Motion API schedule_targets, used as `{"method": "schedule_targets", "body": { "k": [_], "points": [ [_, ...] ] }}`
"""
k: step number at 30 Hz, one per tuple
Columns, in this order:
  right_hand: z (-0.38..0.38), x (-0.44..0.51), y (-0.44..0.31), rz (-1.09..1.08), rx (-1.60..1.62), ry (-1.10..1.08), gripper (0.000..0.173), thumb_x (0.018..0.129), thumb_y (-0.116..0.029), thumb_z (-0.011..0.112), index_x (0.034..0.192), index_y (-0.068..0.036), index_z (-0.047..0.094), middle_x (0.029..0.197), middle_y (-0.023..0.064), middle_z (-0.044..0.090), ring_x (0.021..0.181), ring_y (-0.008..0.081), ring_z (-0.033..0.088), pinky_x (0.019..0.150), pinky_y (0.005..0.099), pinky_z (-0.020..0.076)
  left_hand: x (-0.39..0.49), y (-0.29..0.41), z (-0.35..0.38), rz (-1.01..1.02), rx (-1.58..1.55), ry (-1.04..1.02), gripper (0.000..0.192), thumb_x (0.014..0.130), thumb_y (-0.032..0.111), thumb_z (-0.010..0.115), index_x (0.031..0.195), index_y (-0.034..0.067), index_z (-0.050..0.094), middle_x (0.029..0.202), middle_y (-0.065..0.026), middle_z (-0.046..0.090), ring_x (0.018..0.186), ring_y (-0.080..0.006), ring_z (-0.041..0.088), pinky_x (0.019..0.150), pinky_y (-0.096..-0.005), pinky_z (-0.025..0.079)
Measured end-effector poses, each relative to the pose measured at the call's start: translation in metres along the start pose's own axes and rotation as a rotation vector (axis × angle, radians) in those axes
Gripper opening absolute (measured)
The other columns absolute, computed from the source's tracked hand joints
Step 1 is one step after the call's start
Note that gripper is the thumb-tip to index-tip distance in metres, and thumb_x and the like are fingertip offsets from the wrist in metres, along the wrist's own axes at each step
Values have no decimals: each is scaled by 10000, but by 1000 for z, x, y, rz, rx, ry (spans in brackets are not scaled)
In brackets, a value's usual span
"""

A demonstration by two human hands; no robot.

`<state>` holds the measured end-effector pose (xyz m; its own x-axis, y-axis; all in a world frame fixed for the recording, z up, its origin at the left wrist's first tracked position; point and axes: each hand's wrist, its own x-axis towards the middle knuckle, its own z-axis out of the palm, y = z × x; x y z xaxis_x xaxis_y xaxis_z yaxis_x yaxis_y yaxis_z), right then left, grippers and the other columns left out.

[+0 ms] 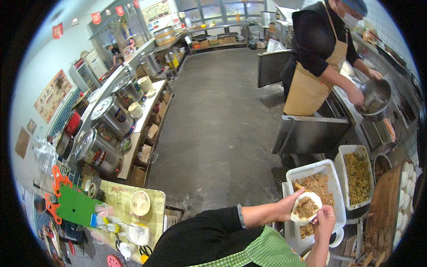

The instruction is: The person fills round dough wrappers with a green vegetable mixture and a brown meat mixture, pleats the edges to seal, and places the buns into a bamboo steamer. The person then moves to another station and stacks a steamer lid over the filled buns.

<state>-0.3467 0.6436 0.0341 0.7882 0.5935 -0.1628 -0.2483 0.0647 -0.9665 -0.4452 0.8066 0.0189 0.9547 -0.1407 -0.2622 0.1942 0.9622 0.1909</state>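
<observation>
A round white dough wrapper (296, 218) rests in my left hand (287, 207), with a mound of brown minced filling (307, 208) at its centre. My right hand (326, 218) pinches the wrapper's near right edge between thumb and fingers. Below both hands stands a white plastic tub (337, 187) of minced meat filling (315, 183). A wooden stick or handle (298, 187) shows beside my left fingertips; its lower part is hidden by the wrapper.
Right of the tub is a white container (340, 160) of chopped greens filling. Beyond it, a wooden board (383, 207) stands near rows of white dough pieces (404, 197). A co-worker (317, 56) reaches into a metal bowl (375, 96). Open metal doors (310, 135) jut into the aisle. A yellow-green table (156, 203) stands left.
</observation>
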Motion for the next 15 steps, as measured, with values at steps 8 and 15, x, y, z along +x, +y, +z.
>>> {"method": "schedule_targets", "body": {
  "k": [8,15],
  "points": [
    [17,2,-15,-142,-355,-64,36,848,0,643,866,-12,615,759,-11,597,628,44,501,575,199,406,-14,8,-6,59,7,21,626,984,599,331,1268,83,541,1238,-82,626,1099,-217,625,983,-385,488],
    [23,6,-21,-176,-494,-163,54,825,18,641,867,-13,627,767,-12,584,659,45,503,585,202,406,-19,14,-14,105,86,-7,620,987,588,344,1310,87,515,1296,-85,585,1171,-216,579,1021,-402,449]
  ]
}}
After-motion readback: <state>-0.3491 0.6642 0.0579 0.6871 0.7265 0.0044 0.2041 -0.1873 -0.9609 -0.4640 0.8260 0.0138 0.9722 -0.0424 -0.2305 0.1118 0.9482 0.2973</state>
